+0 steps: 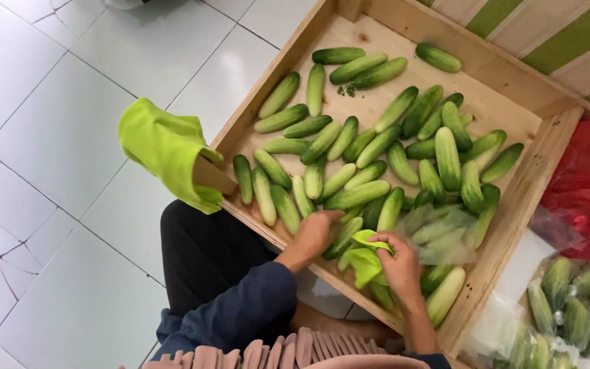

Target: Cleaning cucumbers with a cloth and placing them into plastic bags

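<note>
**Ani:** Where are the hands?

**Budi:** Both are at the near edge of the wooden tray [513,205]. The left hand [313,236] rests on a cucumber [343,237] by that edge. Its fingers [329,217] are curled down over the cucumber, but I cannot tell if they grip it.

**Ani:** Which way does that cucumber lie?

**Budi:** It is right under the left fingers. Its long side runs from the near edge up and away, toward the middle of the tray.

**Ani:** And the right hand?

**Budi:** The right hand [400,264] is just beside it, also at the near edge. Its fingers are pinched shut on a small green cloth [367,258]. A clear plastic bag [442,236] lies against that hand too. So the left hand is the one nearer the cucumber.

**Ani:** What is farther off?

**Budi:** Many more cucumbers [377,137] fill the middle and far end of the tray. A bigger green cloth [165,150] hangs on the tray's left corner. Outside the tray, to the right, are bagged cucumbers [568,307] and a red bag [588,178]. The tray sits on a white tile floor [56,137].
</note>
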